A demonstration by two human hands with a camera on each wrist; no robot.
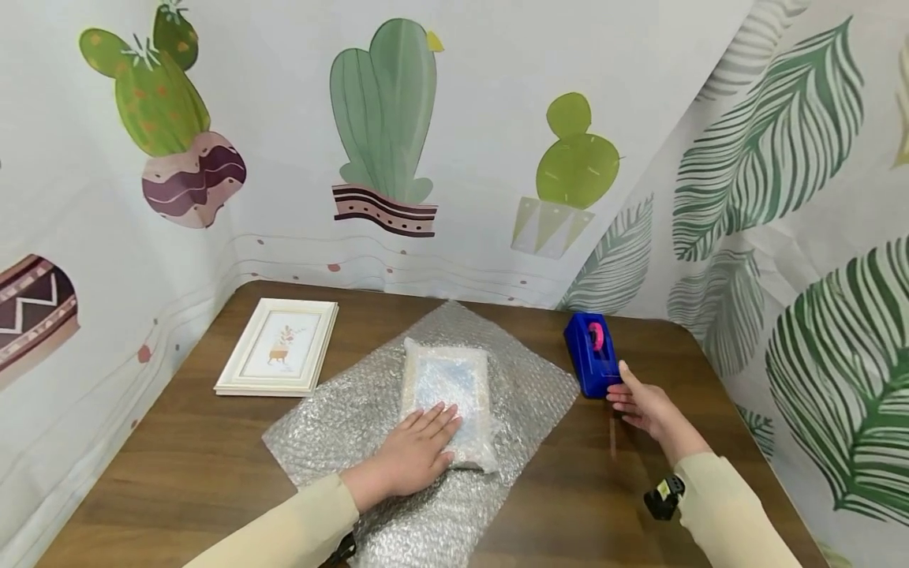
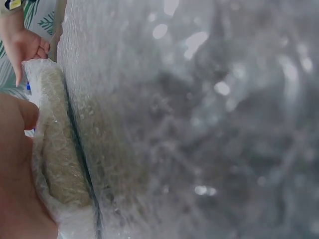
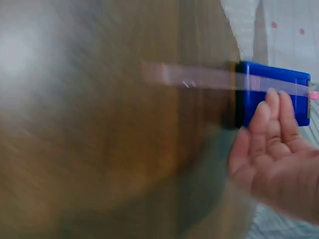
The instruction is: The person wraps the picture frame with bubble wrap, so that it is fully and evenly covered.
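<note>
A picture frame wrapped in bubble wrap (image 1: 456, 369) lies on a larger bubble wrap sheet (image 1: 341, 426). My left hand (image 1: 414, 454) rests on the wrapped frame, fingers straight across its lower part. At the right, my right hand (image 1: 649, 406) is at the near end of a blue tape dispenser (image 1: 588, 355), which carries a pink-cored roll. From the dispenser a clear pinkish strip of tape (image 3: 199, 78) stretches out, its far end loose. The right fingers, nearly straight, lie beside the strip in the right wrist view; whether they touch it, I cannot tell.
White picture frames (image 1: 280, 347), apparently stacked, lie at the table's left, beside the bubble wrap sheet. The brown wooden table (image 1: 568, 497) meets a cloth backdrop (image 1: 483, 158) printed with cacti and leaves.
</note>
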